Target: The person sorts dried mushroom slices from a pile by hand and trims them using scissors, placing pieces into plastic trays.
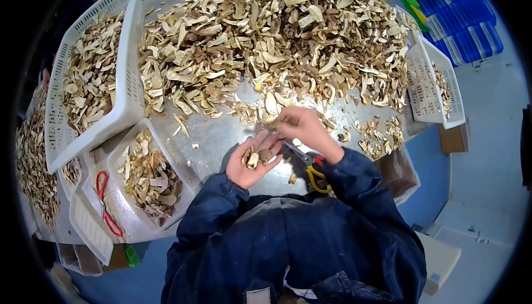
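Observation:
My left hand (252,160) lies palm up with fingers partly curled, holding a few dried mushroom slices (252,160). Just above its fingertips, my right hand (302,129) is closed in a pinch on what looks like a small pale mushroom slice (270,122). Under the right wrist, scissors with yellow and red handles (317,181) lie on the metal table (219,138), their blades partly hidden by the hand. A large heap of dried mushroom slices (271,44) spreads in front of both hands.
A tall white perforated basket (130,55) of slices stands at left, with a shallow white tray (185,204) of slices nearer me. Red-handled scissors (103,204) lie beside it. Another white basket (424,82) stands at right. Blue crates (471,41) are stacked behind.

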`<state>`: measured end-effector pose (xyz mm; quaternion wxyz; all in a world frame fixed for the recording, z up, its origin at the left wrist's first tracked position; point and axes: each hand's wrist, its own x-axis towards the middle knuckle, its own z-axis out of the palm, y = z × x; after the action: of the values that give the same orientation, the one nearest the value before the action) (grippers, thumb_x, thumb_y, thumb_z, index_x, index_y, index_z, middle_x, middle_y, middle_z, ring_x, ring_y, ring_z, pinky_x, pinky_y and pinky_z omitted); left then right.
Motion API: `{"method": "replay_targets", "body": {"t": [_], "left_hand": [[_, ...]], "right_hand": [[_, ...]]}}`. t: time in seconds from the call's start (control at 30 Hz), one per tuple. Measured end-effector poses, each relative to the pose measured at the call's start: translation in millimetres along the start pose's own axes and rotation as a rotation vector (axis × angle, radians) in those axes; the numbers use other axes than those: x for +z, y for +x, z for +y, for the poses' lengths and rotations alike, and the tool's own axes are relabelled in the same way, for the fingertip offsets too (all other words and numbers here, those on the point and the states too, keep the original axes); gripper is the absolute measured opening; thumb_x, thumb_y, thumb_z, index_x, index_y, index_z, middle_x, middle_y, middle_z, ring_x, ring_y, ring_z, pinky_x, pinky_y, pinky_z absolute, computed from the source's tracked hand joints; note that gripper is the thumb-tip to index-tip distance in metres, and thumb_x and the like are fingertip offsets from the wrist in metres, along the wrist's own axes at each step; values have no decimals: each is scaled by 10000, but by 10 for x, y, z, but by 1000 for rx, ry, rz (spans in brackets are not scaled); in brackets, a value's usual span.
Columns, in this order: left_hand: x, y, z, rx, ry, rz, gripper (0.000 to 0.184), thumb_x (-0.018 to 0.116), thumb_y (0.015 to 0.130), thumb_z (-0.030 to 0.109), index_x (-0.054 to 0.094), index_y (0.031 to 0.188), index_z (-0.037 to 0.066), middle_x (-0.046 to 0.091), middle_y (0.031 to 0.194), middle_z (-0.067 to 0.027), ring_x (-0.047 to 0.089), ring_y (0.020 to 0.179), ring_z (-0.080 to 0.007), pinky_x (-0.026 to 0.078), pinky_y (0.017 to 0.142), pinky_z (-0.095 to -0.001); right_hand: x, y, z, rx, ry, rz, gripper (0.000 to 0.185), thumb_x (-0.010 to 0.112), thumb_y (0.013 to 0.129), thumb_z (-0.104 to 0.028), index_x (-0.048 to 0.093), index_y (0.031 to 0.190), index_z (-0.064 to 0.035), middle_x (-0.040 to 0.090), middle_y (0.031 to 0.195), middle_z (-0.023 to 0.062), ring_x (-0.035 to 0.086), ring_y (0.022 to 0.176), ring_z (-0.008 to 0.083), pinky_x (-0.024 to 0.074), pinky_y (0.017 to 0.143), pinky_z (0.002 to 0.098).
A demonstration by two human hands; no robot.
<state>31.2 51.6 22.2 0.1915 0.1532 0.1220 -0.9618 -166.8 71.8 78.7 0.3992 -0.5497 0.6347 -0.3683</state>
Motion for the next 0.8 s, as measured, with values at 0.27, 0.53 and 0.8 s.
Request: {"method": "replay_targets", "body": {"t": [0.27, 0.53, 0.8], "left_hand": [[-15, -17, -133, -56, -153, 43, 358, 369, 962, 348, 545, 1194, 139, 528, 1254, -102, 482, 1178, -289, 396, 990, -484], [-115, -103, -99, -67, -190, -6, 338, 392, 943, 308, 584, 1161, 137, 573, 1205, -98, 510, 1135, -285, 410, 971, -487], [-94, -65, -67, -54, -132, -1, 332, 385, 937, 288, 596, 1150, 146, 580, 1205, -92, 497, 1168, -278, 391, 996, -488]], "right_hand": [[-236, 438, 88, -40, -600, 277, 316, 673, 777, -253, 632, 998, -32, 612, 958, 160, 596, 893, 319, 477, 755, 371], [-453, 624, 735, 230, 68, 133, 133, 604, 853, -146, 590, 944, -49, 587, 973, 60, 588, 807, 172, 471, 603, 307], [-502, 220, 560, 279, 1302, -144, 386, 412, 900, -55, 432, 1278, 25, 529, 1167, 204, 540, 1119, 315, 483, 955, 410]]}}
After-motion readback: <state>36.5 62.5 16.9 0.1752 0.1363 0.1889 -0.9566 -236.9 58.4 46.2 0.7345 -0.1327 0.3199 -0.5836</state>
